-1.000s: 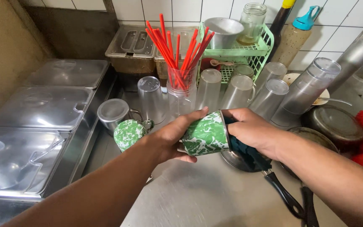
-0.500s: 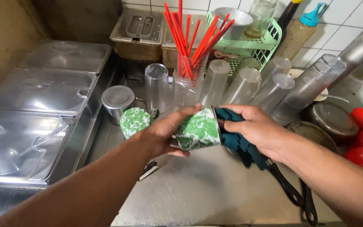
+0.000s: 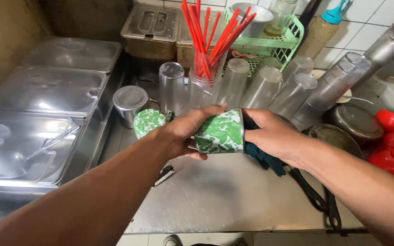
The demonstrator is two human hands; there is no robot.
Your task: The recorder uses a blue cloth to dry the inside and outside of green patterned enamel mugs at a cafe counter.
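My left hand (image 3: 189, 131) grips a green-and-white marbled enamel mug (image 3: 220, 132), held on its side above the steel counter (image 3: 224, 191). My right hand (image 3: 272, 136) is at the mug's open mouth and holds a dark teal cloth (image 3: 263, 157), part of it pushed into the mug. A second green marbled mug (image 3: 149, 122) stands upside down on the counter just left of my left hand.
Several clear upturned glasses (image 3: 263, 86) lean behind the mug, beside a glass of red straws (image 3: 206, 41). A steel cup (image 3: 131, 105), lidded steel trays (image 3: 46, 91), a green basket (image 3: 270, 43), red bowls (image 3: 393, 146) and black tongs (image 3: 318, 198) surround the counter.
The mug has been turned between my hands, its mouth now facing right towards the cloth hand. The view has tipped down slightly, and both hands sit a little lower in the frame.
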